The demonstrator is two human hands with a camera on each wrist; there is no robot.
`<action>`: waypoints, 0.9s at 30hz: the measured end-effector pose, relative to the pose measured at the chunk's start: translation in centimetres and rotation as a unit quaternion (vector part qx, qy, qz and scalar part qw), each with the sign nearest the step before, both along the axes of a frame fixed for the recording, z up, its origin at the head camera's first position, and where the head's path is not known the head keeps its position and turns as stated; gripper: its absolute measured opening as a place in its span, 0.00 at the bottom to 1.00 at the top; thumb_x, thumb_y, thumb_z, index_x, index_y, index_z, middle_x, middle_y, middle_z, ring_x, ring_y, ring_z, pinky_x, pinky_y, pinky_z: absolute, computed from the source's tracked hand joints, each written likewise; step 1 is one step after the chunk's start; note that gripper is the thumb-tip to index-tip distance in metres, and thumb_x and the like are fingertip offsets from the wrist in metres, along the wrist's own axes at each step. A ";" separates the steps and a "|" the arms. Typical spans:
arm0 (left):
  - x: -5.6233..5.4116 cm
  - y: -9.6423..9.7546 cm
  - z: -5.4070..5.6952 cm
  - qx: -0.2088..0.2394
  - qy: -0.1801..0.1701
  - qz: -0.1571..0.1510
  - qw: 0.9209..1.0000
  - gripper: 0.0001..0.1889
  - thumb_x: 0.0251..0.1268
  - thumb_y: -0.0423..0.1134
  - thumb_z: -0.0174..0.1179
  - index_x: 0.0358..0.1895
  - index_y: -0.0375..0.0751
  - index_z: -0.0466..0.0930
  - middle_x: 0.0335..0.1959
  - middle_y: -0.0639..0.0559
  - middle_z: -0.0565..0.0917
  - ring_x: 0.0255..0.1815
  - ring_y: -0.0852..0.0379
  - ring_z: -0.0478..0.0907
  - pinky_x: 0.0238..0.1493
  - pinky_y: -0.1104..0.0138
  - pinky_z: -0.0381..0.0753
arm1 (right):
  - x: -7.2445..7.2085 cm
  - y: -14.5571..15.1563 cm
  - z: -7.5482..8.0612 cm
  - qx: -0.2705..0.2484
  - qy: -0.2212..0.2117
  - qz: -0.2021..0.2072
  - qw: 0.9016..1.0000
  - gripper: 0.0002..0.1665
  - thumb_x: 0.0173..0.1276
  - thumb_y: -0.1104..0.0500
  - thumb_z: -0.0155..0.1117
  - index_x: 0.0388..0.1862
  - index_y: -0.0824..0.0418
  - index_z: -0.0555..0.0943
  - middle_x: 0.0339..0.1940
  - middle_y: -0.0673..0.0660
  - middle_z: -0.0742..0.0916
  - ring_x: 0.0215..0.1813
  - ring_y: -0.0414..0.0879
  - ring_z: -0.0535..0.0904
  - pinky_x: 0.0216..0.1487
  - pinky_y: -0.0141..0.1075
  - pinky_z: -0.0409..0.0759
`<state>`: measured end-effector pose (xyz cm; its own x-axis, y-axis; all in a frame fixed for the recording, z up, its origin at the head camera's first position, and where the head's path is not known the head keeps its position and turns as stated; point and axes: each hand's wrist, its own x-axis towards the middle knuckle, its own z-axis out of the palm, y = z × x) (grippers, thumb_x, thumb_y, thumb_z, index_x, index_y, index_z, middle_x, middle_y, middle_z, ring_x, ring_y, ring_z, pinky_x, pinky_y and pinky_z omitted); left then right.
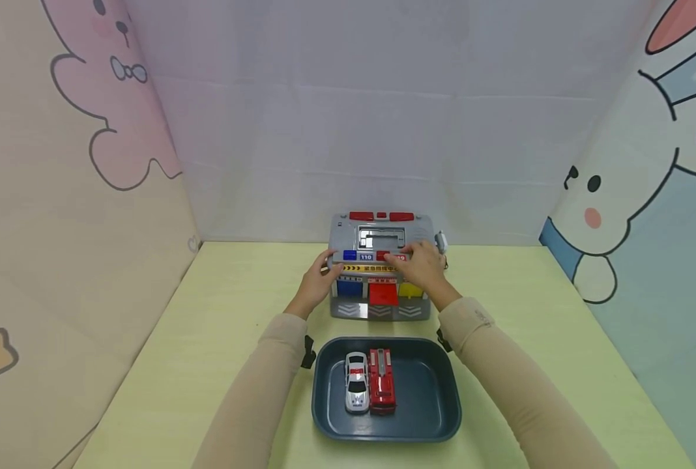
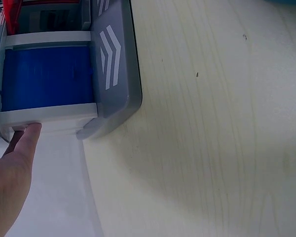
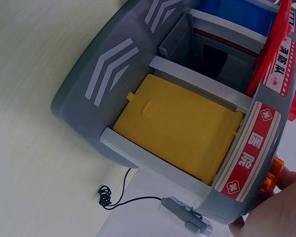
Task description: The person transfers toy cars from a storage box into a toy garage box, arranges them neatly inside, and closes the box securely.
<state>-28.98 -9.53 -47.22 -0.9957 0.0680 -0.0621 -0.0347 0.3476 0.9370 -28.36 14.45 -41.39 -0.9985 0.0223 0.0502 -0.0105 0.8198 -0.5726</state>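
A grey toy rescue station stands at the back of the table. Its front has a blue door, a red door swung up and outward, and a yellow door, which is down like the blue one. My left hand touches the station's left side with extended fingers. On the upper right front lies my right hand, one fingertip at the red button and others over the top edge. An orange button shows beside that hand in the right wrist view.
Nearer the front edge, a dark blue tray holds a white toy car and a red toy fire truck side by side. A small grey handset hangs on a black coiled cord at the station's right. Cloth walls enclose the table.
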 end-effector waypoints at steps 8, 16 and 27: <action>0.0 0.0 0.0 0.000 0.004 -0.003 1.000 0.28 0.73 0.53 0.54 0.73 0.58 0.62 0.70 0.39 0.66 0.67 0.41 0.67 0.61 0.47 0.70 | 0.4 0.5 0.5 -0.007 -0.008 0.009 1.000 0.38 0.65 0.36 0.62 0.59 0.65 0.76 0.61 0.66 0.72 0.63 0.61 0.63 0.65 0.58 0.56; 0.1 0.0 0.0 -0.003 0.003 0.001 1.000 0.28 0.73 0.53 0.54 0.72 0.57 0.62 0.69 0.39 0.66 0.67 0.40 0.66 0.61 0.47 0.70 | 0.8 0.7 0.7 -0.011 0.002 0.015 1.000 0.38 0.66 0.38 0.62 0.62 0.64 0.75 0.64 0.66 0.71 0.63 0.62 0.63 0.65 0.58 0.55; 0.1 -0.1 0.0 -0.006 0.003 0.000 1.000 0.28 0.73 0.53 0.54 0.73 0.58 0.61 0.70 0.39 0.66 0.68 0.41 0.66 0.61 0.47 0.70 | 1.0 0.8 0.6 -0.002 0.008 0.014 1.000 0.38 0.66 0.38 0.63 0.63 0.64 0.73 0.65 0.66 0.72 0.63 0.62 0.64 0.64 0.58 0.55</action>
<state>-28.86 -9.60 -47.18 -0.9961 0.0677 -0.0560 -0.0281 0.3582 0.9332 -27.37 15.29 -40.75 -0.9978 -0.0061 0.0658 -0.0429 0.8172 -0.5747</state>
